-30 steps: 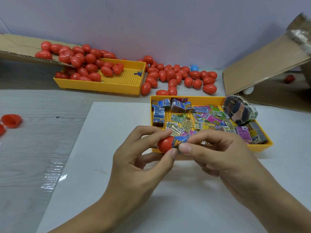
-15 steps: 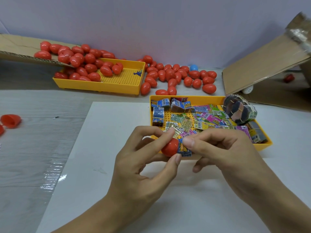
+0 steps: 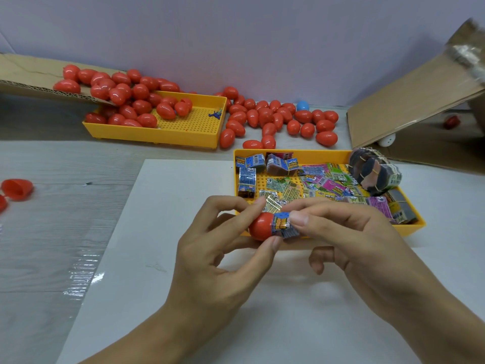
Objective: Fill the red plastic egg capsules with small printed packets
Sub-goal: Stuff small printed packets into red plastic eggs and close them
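One packet (image 3: 284, 224) (pinched by the right hand (image 3: 362, 248)) is aligned rightward of the capsule half (image 3: 261, 226), gripped by the left hand (image 3: 220, 258).

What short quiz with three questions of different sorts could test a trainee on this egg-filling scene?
1. True or false: the left hand grips a red plastic egg capsule half.
2. What does the right hand pinch? A) a folded printed paper packet B) a blue ball C) a cardboard flap
3. Fill in: the loose packets lie in a ___ perforated plastic tray.

Key: 1 true; 2 A; 3 yellow.
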### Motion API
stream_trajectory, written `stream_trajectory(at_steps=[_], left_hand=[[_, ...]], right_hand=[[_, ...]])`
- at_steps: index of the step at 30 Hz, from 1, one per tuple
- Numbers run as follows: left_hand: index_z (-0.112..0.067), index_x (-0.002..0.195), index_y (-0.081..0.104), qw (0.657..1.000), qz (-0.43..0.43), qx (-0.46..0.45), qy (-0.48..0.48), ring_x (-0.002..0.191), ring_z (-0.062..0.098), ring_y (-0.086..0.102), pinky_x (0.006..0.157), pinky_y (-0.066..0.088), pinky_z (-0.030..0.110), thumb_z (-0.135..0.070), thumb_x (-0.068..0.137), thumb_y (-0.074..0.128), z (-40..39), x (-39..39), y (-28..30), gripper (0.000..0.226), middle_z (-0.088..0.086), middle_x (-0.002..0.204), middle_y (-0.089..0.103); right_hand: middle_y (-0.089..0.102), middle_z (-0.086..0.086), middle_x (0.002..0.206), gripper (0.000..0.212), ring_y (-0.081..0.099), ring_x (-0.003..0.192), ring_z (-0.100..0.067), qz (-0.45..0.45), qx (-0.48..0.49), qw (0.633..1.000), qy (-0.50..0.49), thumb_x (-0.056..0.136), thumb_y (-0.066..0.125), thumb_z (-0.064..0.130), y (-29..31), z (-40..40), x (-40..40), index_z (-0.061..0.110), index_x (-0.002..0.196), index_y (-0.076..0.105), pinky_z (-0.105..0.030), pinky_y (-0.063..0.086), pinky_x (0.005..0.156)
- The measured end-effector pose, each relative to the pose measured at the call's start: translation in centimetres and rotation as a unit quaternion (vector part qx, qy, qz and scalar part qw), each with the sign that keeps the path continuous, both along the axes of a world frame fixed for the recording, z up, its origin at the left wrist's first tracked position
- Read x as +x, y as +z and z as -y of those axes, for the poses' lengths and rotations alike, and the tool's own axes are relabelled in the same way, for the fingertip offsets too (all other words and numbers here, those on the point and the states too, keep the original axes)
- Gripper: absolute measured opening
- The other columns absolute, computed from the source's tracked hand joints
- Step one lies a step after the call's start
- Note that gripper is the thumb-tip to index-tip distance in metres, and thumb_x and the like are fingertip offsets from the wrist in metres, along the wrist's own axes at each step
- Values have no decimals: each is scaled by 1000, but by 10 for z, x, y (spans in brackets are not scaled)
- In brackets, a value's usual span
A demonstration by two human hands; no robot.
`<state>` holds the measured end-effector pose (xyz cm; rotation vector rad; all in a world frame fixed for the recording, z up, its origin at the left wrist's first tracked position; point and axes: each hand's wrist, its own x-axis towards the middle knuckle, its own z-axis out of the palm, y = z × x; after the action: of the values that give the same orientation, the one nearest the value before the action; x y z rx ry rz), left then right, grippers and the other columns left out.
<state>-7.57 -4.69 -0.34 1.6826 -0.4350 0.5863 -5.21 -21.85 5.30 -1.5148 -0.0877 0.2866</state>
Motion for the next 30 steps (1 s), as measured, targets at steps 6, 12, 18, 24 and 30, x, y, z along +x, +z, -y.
stream_trajectory(at_steps=[6, 12, 18, 24, 30], left_hand=[[-11, 124, 63, 999, -20, -32, -14, 96, 22, 68, 75, 61, 26, -14, 82, 71, 0, 0, 2, 43, 11, 106, 56], [-14, 120, 67, 999, -15, -25, -12, 96, 20, 68, 73, 60, 25, -14, 82, 72, 0, -2, 3, 38, 4, 100, 56], [-12, 112, 65, 1000, 23, -6, -7, 94, 19, 70, 71, 61, 25, -13, 82, 74, 1, -4, 2, 31, 4, 100, 59], [-7, 116, 66, 998, 49, 32, 12, 94, 18, 70, 73, 61, 27, -9, 81, 73, 2, -5, 2, 36, 12, 104, 62], [-9, 121, 64, 999, 46, 25, 11, 98, 21, 68, 75, 61, 26, -10, 83, 72, 2, -4, 2, 39, 9, 108, 59]], right_hand=[[72, -11, 75, 22, 72, 68, -21, 1, 4, 1000, 0, 70, 77, 29, 0, 0, 1, 7, 68, 75, -24, 46, 41], [71, -18, 77, 19, 69, 69, -22, 5, -12, 1000, -6, 68, 79, 28, 1, 0, 2, 13, 62, 71, -27, 49, 42], [73, -15, 74, 23, 71, 62, -23, -29, 15, 999, -11, 58, 76, 36, 3, 1, 1, 16, 61, 66, -30, 54, 45], [60, 0, 52, 31, 60, 47, -11, -36, 30, 999, -5, 61, 78, 21, 0, 0, 1, 7, 72, 52, -31, 55, 46], [68, -8, 64, 28, 67, 56, -18, -53, 28, 998, -9, 59, 79, 24, 2, 0, 2, 8, 73, 61, -31, 55, 45]])
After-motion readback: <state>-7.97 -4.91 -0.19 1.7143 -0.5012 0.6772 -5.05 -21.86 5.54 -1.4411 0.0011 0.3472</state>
